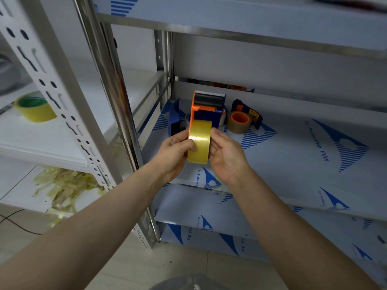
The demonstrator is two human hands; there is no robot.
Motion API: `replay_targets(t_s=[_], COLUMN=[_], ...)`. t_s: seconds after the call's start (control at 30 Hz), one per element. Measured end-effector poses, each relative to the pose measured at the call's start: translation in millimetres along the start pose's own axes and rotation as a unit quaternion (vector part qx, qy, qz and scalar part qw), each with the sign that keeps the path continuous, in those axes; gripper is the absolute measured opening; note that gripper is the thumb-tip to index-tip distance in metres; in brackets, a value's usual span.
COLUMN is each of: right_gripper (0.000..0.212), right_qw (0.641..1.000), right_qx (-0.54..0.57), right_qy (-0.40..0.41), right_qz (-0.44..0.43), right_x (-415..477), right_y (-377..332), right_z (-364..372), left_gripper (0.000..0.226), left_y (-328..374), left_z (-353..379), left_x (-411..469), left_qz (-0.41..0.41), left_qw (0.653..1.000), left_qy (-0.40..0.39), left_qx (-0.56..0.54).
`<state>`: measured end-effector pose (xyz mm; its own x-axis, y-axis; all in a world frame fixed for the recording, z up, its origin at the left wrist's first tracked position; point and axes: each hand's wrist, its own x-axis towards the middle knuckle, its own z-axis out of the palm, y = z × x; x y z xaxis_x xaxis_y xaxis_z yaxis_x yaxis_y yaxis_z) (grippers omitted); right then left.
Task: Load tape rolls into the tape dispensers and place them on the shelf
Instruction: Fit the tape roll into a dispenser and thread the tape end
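Note:
An orange and blue tape dispenser (206, 105) with a yellow tape roll (199, 141) mounted in it is held upright in front of the steel shelf (293, 155). My left hand (174, 152) grips the roll's left side, thumb on its face. My right hand (227, 152) cups the roll and dispenser from the right. On the shelf behind stand a blue dispenser (174, 118) at the left and another dispenser (249, 113) with a brown roll (239, 122) on an orange core at the right.
The steel shelf is covered in blue-printed protective film, with boards above and below. A white slotted rack (62, 105) to the left carries a loose yellow tape roll (34, 108). A heap of crumpled tape scraps (67, 187) lies below it. A steel upright (117, 97) separates the two racks.

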<state>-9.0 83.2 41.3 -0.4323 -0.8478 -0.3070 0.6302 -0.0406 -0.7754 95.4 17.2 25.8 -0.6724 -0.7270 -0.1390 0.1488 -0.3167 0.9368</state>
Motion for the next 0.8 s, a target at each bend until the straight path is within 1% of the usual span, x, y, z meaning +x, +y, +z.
replay_targets(t_s=[0.1,0.17,0.2,0.27,0.33,0.4,0.5,0.6,0.7,0.8], right_gripper=[0.043,0.044,0.043,0.039,0.034,0.029,0.025,0.032,0.039,0.041], right_qw=[1.0,1.0,1.0,1.0,1.0,1.0,1.0,1.0,0.998,0.995], right_qx=[-0.015,-0.024,-0.023,-0.022,-0.024,-0.023,-0.024,-0.026,-0.055,-0.085], right_qy=[-0.006,-0.009,-0.009,-0.009,-0.003,0.005,0.001,-0.01,-0.016,-0.027], right_qz=[-0.002,0.002,0.002,0.003,0.01,0.012,0.005,-0.001,-0.022,-0.05], right_x=[-2,-3,-4,-4,-3,-2,-2,-3,-5,-6], right_y=[5,10,11,10,6,3,3,5,10,17], right_z=[1,2,2,2,1,-1,-2,-1,3,4], left_gripper=[0.041,0.045,0.046,0.035,0.027,0.031,0.036,0.033,0.021,0.02], left_y=[7,9,9,8,6,4,3,5,7,11], left_z=[4,3,2,0,-2,-3,-4,-3,1,3], left_x=[2,5,6,5,1,-3,-5,-6,-4,-1], left_qz=[-0.043,-0.072,-0.076,-0.07,-0.055,-0.042,-0.028,-0.021,-0.03,-0.049], left_qw=[0.994,0.987,0.987,0.99,0.996,0.999,0.999,0.999,0.995,0.989], left_qy=[0.083,0.133,0.139,0.114,0.062,0.014,-0.01,0.004,0.073,0.122], left_qx=[-0.049,-0.046,-0.04,-0.036,-0.028,-0.023,-0.032,-0.035,-0.062,-0.073])
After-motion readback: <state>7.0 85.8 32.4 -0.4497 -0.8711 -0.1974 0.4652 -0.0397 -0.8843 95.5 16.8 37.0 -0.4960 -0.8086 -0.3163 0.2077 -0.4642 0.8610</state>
